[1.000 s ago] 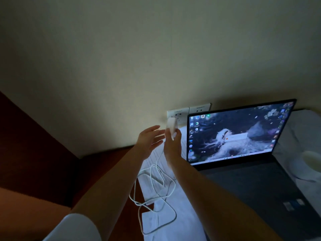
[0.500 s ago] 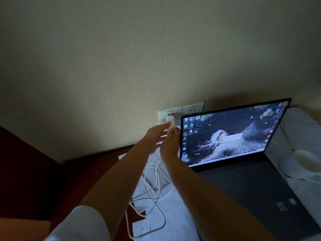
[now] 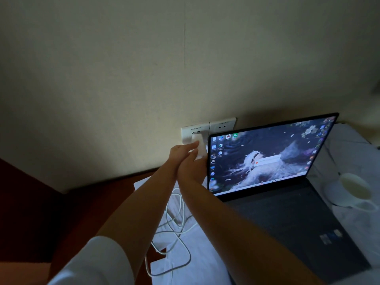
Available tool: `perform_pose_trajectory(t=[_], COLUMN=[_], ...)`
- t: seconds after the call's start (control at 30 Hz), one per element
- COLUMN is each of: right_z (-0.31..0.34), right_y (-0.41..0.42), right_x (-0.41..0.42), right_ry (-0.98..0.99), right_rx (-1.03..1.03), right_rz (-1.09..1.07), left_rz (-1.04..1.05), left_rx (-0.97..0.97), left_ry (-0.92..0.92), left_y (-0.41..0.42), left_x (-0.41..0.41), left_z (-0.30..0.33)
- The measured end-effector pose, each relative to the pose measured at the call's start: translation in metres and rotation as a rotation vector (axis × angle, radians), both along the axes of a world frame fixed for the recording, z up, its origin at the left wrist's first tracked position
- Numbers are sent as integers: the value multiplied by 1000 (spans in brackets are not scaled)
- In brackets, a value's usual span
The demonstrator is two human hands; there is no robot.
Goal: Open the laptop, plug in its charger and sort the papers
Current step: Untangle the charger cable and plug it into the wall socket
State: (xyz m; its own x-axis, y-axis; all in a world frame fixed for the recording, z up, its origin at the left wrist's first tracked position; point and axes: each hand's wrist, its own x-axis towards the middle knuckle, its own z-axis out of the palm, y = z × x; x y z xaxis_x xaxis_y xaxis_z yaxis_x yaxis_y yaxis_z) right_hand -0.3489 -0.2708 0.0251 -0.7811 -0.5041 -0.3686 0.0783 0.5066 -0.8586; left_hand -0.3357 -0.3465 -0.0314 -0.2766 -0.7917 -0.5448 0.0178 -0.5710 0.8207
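The dark laptop (image 3: 287, 212) stands open on the desk with its screen lit. A white charger block (image 3: 199, 146) is pressed against the left wall socket (image 3: 191, 130). My right hand (image 3: 190, 167) grips the block from below. My left hand (image 3: 182, 150) lies over it, fingers straight along the block's side. The charger's white cable (image 3: 176, 223) hangs down in loose loops over white papers (image 3: 195, 254) lying left of the laptop. Whether the cable reaches the laptop is hidden by my right forearm.
A second socket (image 3: 223, 125) sits beside the first, just behind the screen's top corner. A white cup on a saucer (image 3: 354, 190) stands right of the laptop on a pale marbled surface (image 3: 349, 145). Dark red-brown desk (image 3: 92, 202) shows at left.
Both hands moved up and forward with the charger block, from in front of the wall to the left socket. My left hand closed in from open air onto the block.
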Motion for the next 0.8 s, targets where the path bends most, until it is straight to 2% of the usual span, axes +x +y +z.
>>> perform_pose_trajectory(t=[0.07,0.1,0.2,0.27,0.33,0.43,0.47,0.57,0.63,0.8], right_z=[4,4,3,10,23,38,37,29,26,18], right_y=[3,5,10,11,14,19,19,8,4,3], right_x=[2,2,3,1,0,3,4,4,4,1], right_ry=[59,90,97,65,-46,-358,-377,-150,-43,59], right_rx=[36,56,54,64,5,-202,-211,-108,-43,1], right_rz=[0,17,85,78,40,119,114,-16,-28,31], left_rz=[6,3,0,18,-16,-33,-44,-67,-47,-46], left_rx=[21,41,12,-6,19,50,58,86,62,18], left_ry=[43,69,49,48,84,87,96,130,132,195], left_y=[-34,-35,7,16,20,20,18,11,2,0], left_x=[-5,-5,2,6,8,9,10,9,8,9], left_z=[-62,-64,18,36,39,37,36,25,19,23])
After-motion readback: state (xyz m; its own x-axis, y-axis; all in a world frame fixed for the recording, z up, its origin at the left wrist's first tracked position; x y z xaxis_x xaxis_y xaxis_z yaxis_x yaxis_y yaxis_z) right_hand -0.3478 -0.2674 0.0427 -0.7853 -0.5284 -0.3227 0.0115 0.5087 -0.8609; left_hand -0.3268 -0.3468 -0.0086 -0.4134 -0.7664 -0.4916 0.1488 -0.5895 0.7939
